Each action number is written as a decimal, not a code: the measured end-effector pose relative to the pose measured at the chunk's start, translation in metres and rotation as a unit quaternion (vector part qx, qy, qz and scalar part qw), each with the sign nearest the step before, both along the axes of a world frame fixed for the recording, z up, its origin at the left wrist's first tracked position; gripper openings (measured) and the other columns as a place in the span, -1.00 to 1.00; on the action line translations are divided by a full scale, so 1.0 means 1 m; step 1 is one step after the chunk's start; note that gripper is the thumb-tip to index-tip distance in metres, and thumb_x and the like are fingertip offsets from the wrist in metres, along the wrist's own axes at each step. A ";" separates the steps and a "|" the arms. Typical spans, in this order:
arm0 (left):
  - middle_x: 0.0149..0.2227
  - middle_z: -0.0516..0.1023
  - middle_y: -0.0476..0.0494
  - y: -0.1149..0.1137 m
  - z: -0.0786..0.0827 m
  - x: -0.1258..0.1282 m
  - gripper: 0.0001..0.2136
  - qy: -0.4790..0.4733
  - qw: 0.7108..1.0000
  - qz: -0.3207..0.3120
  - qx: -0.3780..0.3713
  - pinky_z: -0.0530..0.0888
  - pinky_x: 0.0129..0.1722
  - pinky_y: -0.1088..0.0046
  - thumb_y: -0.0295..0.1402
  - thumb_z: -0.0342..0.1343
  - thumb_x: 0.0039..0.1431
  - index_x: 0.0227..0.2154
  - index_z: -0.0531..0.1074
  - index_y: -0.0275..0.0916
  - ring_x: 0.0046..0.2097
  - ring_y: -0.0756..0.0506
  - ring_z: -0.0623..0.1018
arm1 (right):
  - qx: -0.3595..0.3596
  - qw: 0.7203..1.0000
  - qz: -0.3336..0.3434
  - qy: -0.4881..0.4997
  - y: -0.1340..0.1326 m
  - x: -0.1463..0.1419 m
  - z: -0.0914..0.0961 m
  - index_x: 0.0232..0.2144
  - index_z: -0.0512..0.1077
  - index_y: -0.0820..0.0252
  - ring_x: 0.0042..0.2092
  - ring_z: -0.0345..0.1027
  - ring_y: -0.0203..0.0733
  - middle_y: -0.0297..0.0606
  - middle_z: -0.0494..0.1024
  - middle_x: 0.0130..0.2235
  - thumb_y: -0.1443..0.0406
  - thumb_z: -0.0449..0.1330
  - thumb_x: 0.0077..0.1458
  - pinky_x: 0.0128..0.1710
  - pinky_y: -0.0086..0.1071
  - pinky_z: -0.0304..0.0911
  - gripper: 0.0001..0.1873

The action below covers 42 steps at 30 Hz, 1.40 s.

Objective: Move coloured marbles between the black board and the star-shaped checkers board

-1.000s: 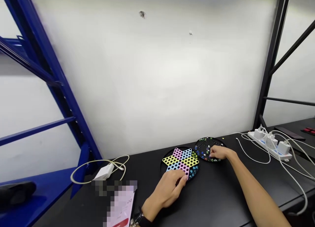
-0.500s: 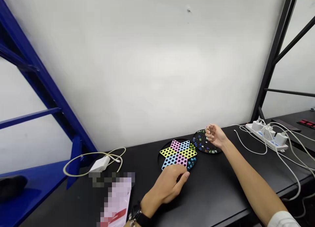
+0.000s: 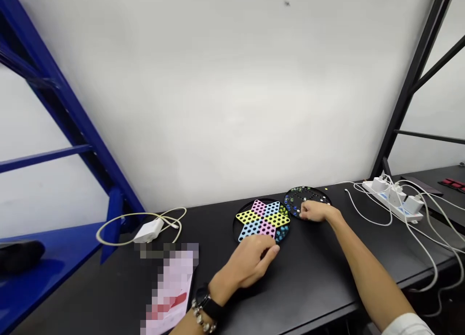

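A round black Chinese checkers board (image 3: 281, 219) with a pink, blue and yellow six-pointed star lies on the black table. Green and blue marbles sit in its side compartments on the right. My left hand (image 3: 250, 260) is at the near edge of this board, thumb held apart; the other fingertips are hidden beneath the hand. To the right, a round black tray (image 3: 310, 192) holds several coloured marbles around its rim. Over its near side, my right hand (image 3: 314, 211) is closed with the fingers curled together; whatever they hold is hidden.
A white power strip (image 3: 394, 204) with plugged-in chargers and loose white cables stands at the right. On the left lie a white adapter (image 3: 148, 231) with a coiled cable and a blurred pink packet (image 3: 174, 286). A blue metal frame (image 3: 78, 131) and a white wall border the table.
My right hand has lowered from above the round tray to its near side, turning palm down. My left hand stays at the board's near edge. The view has shifted slightly.
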State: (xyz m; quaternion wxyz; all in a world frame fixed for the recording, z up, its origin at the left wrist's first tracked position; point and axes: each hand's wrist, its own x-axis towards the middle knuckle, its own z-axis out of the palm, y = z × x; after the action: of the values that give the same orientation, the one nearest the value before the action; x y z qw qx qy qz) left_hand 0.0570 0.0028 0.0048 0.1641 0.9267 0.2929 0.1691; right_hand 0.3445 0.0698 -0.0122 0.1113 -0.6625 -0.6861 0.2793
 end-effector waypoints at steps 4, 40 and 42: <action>-0.46 0.40 -0.01 -0.002 -0.001 0.002 -0.62 -0.006 1.000 -0.019 -0.002 0.26 -0.33 0.43 -0.22 -0.23 0.39 -0.51 0.30 -0.20 -0.41 -0.03 0.34 | -0.022 1.000 -0.014 -0.015 -0.002 0.005 -0.001 -0.61 0.40 0.19 -0.47 0.28 -0.24 -0.30 0.47 -0.53 0.33 0.33 -0.12 -0.45 -0.38 0.06 -0.83; -0.48 0.39 -0.01 -0.008 -0.001 0.001 -0.65 -0.030 0.999 -0.023 0.027 0.25 -0.34 0.44 -0.24 -0.22 0.38 -0.52 0.23 -0.20 -0.43 -0.02 0.32 | 0.212 0.971 -0.011 -0.109 0.100 -0.145 -0.033 -0.15 0.41 0.23 0.00 0.34 -0.05 -0.05 0.47 -0.01 0.24 -0.13 0.33 -0.07 -0.27 0.18 -0.66; -0.48 0.39 0.00 -0.006 -0.002 0.000 -0.64 -0.030 0.999 -0.016 0.022 0.25 -0.34 0.45 -0.24 -0.22 0.38 -0.53 0.24 -0.20 -0.43 -0.02 0.33 | 0.225 0.967 -0.005 -0.120 0.096 -0.146 -0.033 -0.18 0.42 0.23 -0.01 0.35 -0.07 -0.07 0.48 -0.04 0.26 -0.12 0.33 -0.06 -0.29 0.18 -0.67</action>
State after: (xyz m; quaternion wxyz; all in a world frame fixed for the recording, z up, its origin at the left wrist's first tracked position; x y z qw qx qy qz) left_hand 0.0574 -0.0034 0.0026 0.1548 0.9293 0.2689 0.2003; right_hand 0.1985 0.1653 -0.0450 0.1761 -0.6525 -0.7362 0.0358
